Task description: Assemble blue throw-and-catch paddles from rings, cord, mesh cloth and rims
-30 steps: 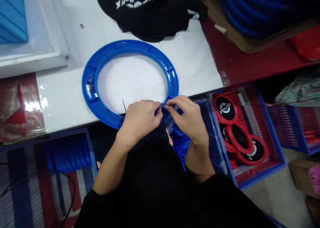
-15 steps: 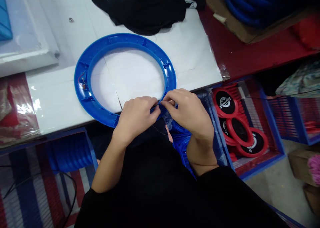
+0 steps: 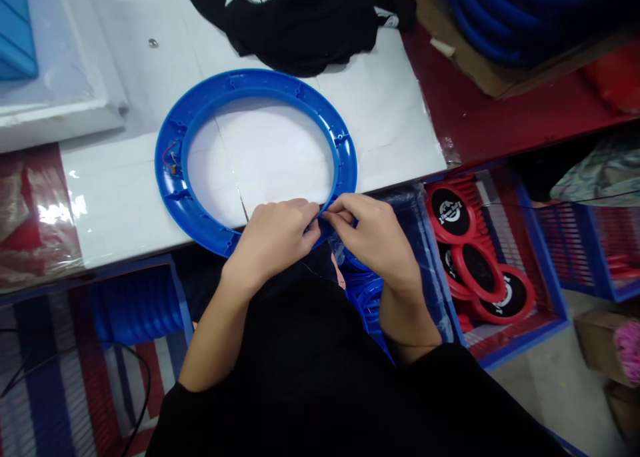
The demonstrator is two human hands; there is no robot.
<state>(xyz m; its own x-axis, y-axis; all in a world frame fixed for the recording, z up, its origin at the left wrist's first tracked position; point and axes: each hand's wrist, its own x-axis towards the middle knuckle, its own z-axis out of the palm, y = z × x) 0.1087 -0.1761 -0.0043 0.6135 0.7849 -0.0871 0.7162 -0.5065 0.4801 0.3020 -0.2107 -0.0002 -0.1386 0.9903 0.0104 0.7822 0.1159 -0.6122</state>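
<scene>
A blue plastic ring [image 3: 346, 151], its hollow ribbed side up, lies on the white tabletop and juts over the front edge. Red wires and a small brown part [image 3: 173, 168] sit in its channel at the left. Over the ring's near right stretch, my left hand [image 3: 277, 235] has thumb and forefinger pinched together. My right hand [image 3: 374, 238] pinches right beside it, the fingertips almost meeting at the ring's inner rim. Whatever lies between the fingers is hidden or too small to name.
Black printed cloth [image 3: 310, 30] lies behind the ring. A white foam box [image 3: 75, 103] stands at left, a carton [image 3: 493, 80] of blue rings at back right. Below the table, a blue crate [image 3: 545, 340] holds red-rimmed discs [image 3: 477, 272]; stacked blue rings [image 3: 137, 307] sit lower left.
The camera view has shifted slightly. My right hand has turned a little and sits lower against the ring; both hands still pinch at the same stretch.
</scene>
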